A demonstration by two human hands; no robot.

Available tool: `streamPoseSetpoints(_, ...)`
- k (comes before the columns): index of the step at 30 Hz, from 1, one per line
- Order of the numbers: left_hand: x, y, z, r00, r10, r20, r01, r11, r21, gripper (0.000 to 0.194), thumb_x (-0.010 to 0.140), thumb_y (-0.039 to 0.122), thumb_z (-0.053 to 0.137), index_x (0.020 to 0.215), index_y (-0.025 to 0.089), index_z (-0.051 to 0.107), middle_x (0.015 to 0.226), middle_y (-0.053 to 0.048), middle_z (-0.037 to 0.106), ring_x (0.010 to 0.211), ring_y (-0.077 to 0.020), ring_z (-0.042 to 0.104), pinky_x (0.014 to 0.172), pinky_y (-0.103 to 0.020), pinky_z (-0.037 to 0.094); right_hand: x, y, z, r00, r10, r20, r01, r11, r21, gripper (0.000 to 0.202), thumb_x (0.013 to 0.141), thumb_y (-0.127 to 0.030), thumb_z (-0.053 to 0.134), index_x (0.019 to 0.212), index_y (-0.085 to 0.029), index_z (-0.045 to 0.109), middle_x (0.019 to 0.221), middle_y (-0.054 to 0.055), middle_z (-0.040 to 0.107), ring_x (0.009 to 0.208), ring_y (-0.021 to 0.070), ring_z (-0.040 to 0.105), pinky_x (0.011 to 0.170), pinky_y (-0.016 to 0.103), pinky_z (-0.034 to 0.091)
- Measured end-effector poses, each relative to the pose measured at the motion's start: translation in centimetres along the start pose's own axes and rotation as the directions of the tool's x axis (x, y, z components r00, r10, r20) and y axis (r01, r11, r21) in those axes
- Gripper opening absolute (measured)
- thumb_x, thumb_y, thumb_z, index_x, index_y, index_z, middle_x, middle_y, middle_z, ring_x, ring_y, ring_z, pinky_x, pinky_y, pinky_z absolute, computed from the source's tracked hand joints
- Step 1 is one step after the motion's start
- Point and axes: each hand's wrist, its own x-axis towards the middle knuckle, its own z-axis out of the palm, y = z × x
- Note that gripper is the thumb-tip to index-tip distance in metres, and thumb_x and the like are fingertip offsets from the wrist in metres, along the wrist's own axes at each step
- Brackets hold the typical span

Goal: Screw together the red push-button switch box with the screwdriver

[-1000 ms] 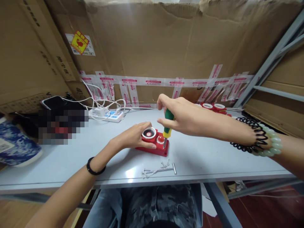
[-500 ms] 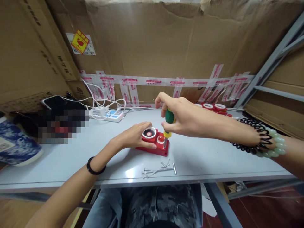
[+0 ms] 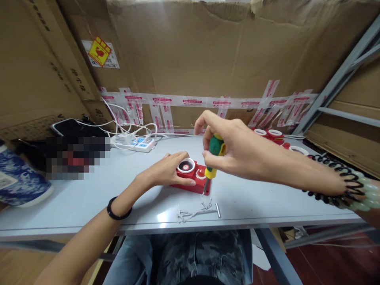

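My left hand (image 3: 170, 170) is closed around the left end of a red box (image 3: 190, 188) lying on the table. The box's top carries a white-ringed black disc (image 3: 186, 166) and a round red part with a whitish edge. In my right hand (image 3: 225, 144) is a screwdriver (image 3: 216, 147) with a green and yellow handle, fingers wrapped round it. It tilts, its tip down by the box's front right edge; whether the tip touches the box I cannot tell. Just in front lie several small screws (image 3: 205, 206) and a T-shaped metal rod (image 3: 218, 210).
Behind, a white power strip (image 3: 142, 145) trails tangled cables. More red parts with white rings (image 3: 274, 134) stand at the back right, partly behind my right arm. A blue-and-white patterned object (image 3: 23, 178) is at far left. Cardboard (image 3: 190, 51) walls the back; a metal frame (image 3: 341, 71) rises right.
My right hand has shifted slightly right and the screwdriver leans more. Its tip has moved from the box's top toward the front edge. My left hand stays on the box.
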Motion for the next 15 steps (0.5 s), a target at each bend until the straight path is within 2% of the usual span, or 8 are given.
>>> streamPoseSetpoints(2, -0.1, 0.0, -0.1, 1.000, -0.004, 0.020, 0.003, 0.998, 0.056, 0.055, 0.073, 0.069, 0.060, 0.096, 0.020, 0.051, 0.097, -0.007, 0.061, 0.087, -0.0280, 0.058, 0.079, -0.041, 0.043, -0.4, 0.1, 0.8, 0.999, -0.002, 0.037, 0.001, 1.000, 0.023, 0.034, 0.076, -0.015, 0.055, 0.108, -0.021, 0.046, 0.076, -0.001, 0.062, 0.059, 0.0111, 0.052, 0.055, 0.025, 0.036)
streamPoseSetpoints(4, -0.1, -0.1, -0.2, 1.000, 0.021, 0.007, -0.021, 0.996, 0.087, 0.059, 0.074, 0.068, 0.060, 0.107, 0.020, 0.049, 0.107, -0.009, 0.060, 0.094, -0.0295, 0.057, 0.084, -0.044, 0.042, -0.7, 0.3, 1.5, 0.998, 0.000, 0.070, -0.002, 0.999, 0.033, 0.034, 0.078, -0.015, 0.053, 0.111, -0.019, 0.045, 0.075, -0.001, 0.062, 0.059, 0.0112, 0.052, 0.055, 0.025, 0.036)
streamPoseSetpoints(6, -0.2, -0.2, -0.3, 0.996, 0.071, -0.054, -0.065, 0.993, 0.102, 0.072, 0.072, 0.067, 0.063, 0.123, 0.020, 0.042, 0.122, -0.013, 0.054, 0.107, -0.0325, 0.053, 0.091, -0.048, 0.040, -0.9, 0.4, 2.0, 0.996, -0.003, 0.088, -0.001, 0.999, 0.038, 0.033, 0.079, -0.016, 0.052, 0.112, -0.018, 0.045, 0.076, 0.000, 0.063, 0.061, 0.0116, 0.053, 0.056, 0.025, 0.036)
streamPoseSetpoints(8, -0.4, 0.0, -0.4, 0.976, 0.160, -0.146, -0.142, 0.982, 0.128, 0.083, 0.069, 0.067, 0.066, 0.130, 0.019, 0.037, 0.130, -0.016, 0.047, 0.119, -0.0348, 0.046, 0.098, -0.051, 0.036, -1.0, 0.5, 2.3, 0.996, -0.006, 0.092, 0.002, 0.999, 0.048, 0.031, 0.081, -0.017, 0.052, 0.111, -0.018, 0.045, 0.077, 0.000, 0.063, 0.061, 0.0116, 0.053, 0.056, 0.024, 0.036)
streamPoseSetpoints(9, -0.5, 0.3, -0.5, 0.959, 0.216, -0.184, -0.190, 0.970, 0.149, 0.082, 0.068, 0.067, 0.067, 0.128, 0.020, 0.040, 0.132, -0.017, 0.045, 0.124, -0.0352, 0.042, 0.100, -0.051, 0.034, -1.0, 0.5, 2.4, 0.996, -0.006, 0.091, 0.001, 0.998, 0.057, 0.030, 0.081, -0.018, 0.052, 0.110, -0.018, 0.046, 0.077, 0.000, 0.063, 0.061, 0.0113, 0.053, 0.055, 0.024, 0.036)
streamPoseSetpoints(11, -0.9, 1.3, -0.3, 0.915, 0.337, -0.221, -0.294, 0.934, 0.206, 0.067, 0.070, 0.065, 0.067, 0.117, 0.020, 0.052, 0.136, -0.016, 0.042, 0.130, -0.0353, 0.034, 0.105, -0.050, 0.030, -1.1, 0.6, 2.5, 0.996, -0.019, 0.083, 0.012, 0.996, 0.086, 0.027, 0.081, -0.018, 0.052, 0.108, -0.018, 0.046, 0.079, 0.000, 0.064, 0.061, 0.0107, 0.053, 0.055, 0.023, 0.035)
streamPoseSetpoints(13, -1.2, 2.4, 0.3, 0.881, 0.432, -0.190, -0.383, 0.890, 0.248, 0.049, 0.074, 0.060, 0.066, 0.104, 0.021, 0.062, 0.138, -0.015, 0.042, 0.132, -0.0355, 0.032, 0.107, -0.051, 0.026, -1.2, 0.7, 2.7, 0.996, -0.041, 0.079, 0.032, 0.993, 0.111, 0.027, 0.082, -0.018, 0.053, 0.107, -0.018, 0.046, 0.080, 0.001, 0.064, 0.062, 0.0105, 0.053, 0.056, 0.022, 0.036)
streamPoseSetpoints(15, -1.4, 3.4, 1.3, 0.859, 0.498, -0.116, -0.463, 0.854, 0.240, 0.043, 0.077, 0.059, 0.064, 0.099, 0.023, 0.067, 0.131, -0.012, 0.050, 0.130, -0.0344, 0.036, 0.111, -0.055, 0.018, -1.4, 0.8, 3.0, 0.995, -0.047, 0.084, 0.037, 0.993, 0.112, 0.030, 0.081, -0.018, 0.053, 0.110, -0.018, 0.045, 0.079, 0.000, 0.063, 0.062, 0.0107, 0.054, 0.055, 0.022, 0.036)
